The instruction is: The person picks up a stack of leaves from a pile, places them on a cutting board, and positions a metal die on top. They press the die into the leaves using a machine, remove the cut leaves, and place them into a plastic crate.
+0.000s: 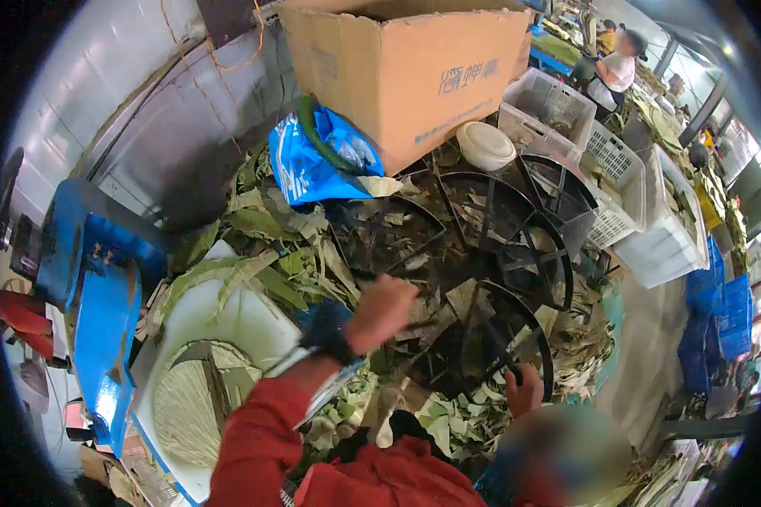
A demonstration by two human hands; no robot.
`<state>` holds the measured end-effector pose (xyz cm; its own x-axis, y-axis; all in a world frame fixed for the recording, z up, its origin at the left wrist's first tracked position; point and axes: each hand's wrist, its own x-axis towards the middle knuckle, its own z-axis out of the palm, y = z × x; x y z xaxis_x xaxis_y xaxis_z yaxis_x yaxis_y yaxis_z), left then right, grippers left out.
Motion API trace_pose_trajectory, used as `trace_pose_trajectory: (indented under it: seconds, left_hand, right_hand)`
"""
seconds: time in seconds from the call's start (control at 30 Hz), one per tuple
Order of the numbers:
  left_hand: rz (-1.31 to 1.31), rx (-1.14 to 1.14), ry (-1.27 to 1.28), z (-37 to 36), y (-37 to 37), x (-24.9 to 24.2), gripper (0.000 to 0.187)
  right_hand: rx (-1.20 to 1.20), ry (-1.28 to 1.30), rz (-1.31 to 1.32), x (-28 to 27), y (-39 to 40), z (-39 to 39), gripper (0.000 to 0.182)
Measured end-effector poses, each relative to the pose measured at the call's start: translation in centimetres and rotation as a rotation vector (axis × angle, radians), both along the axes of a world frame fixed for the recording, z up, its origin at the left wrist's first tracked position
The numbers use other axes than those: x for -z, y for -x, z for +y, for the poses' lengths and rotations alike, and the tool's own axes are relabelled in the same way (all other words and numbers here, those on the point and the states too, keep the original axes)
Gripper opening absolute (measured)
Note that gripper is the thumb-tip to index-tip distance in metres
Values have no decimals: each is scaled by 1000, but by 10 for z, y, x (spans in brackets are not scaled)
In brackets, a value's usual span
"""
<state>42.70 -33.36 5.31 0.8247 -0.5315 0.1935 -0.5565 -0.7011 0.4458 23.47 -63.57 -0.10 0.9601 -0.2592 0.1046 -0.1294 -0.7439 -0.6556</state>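
Note:
My left hand [382, 314], in a red sleeve with a dark band at the wrist, is closed above the heap of leaf scraps. Whatever it grips, if anything, is hidden. To the right, the fingers of my right hand [525, 389] wrap round a bar of a black round frame with spokes [528, 314]. A blurred patch covers the right forearm. Another black spoked frame [490, 177] lies just beyond, among dry leaf pieces. Cut green leaf bits [469, 420] lie below the hands. A white tub [162, 384] left of my arm holds a round stack of trimmed leaves [196, 414].
A large cardboard box [397, 80] stands at the back, with a blue plastic bag [313, 169] before it. A white round container [485, 146] sits nearby. White crates [610, 173] line the right side, beside blue crates [734, 317]. A blue machine [106, 338] stands left. People work farther back.

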Motion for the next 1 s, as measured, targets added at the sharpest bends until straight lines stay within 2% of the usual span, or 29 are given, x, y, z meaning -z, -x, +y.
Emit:
trace_pose_trajectory:
  seconds: [0.03, 0.07, 0.1, 0.17, 0.23, 0.33, 0.37, 0.43, 0.53, 0.6, 0.7, 0.8, 0.83, 0.93, 1.0]
  left_hand:
    - [-82, -26, -125, 21, 1, -25, 19]
    - [-115, -117, -47, 48, 0, -22, 20]
    - [-172, -183, -86, 68, 2, -36, 17]
    - [-103, -339, -249, 116, -3, -25, 16]
    - [-159, -468, -215, 143, 2, -23, 15]
    - [-178, -572, -204, 173, 1, -8, 16]
    - [-170, -594, -206, 180, 2, -2, 17]
    - [-124, -585, -252, 187, 2, 6, 19]
    - [-139, -561, -230, 193, 6, 15, 25]
    - [-111, -597, -171, 187, 10, 7, 27]
    - [-153, -581, -38, 179, 27, -7, 34]
    - [-119, -554, 65, 178, 51, -29, 36]
    - [-114, -557, 88, 178, 60, -37, 36]
    - [-117, -555, 132, 185, 86, -36, 35]
    - [-41, -567, 209, 184, 104, -40, 34]
  right_hand:
    - [-28, 52, -22, 1, -6, 5, 20]
    - [-57, 104, -49, 4, -13, 11, 22]
    - [-39, 189, 34, 11, -22, 18, 23]
    - [-87, 195, 56, 15, -38, 31, 27]
    - [-140, 220, 3, 15, -55, 47, 30]
    - [-173, 54, 52, 24, -76, 55, 33]
    - [-184, 146, 2, 23, -80, 57, 36]
    - [-207, 327, -100, 15, -89, 62, 41]
    - [-468, 148, -59, -35, -112, 111, 52]
    - [-689, 289, -143, -47, -128, 155, 57]
    - [-685, 552, -198, 2, -152, 190, 58]
    - [-751, 721, -275, 27, -164, 192, 67]
    - [-691, 581, -182, 29, -163, 196, 68]
    - [-700, 893, -171, 27, -161, 200, 58]
    - [-602, 656, -197, 62, -177, 197, 52]
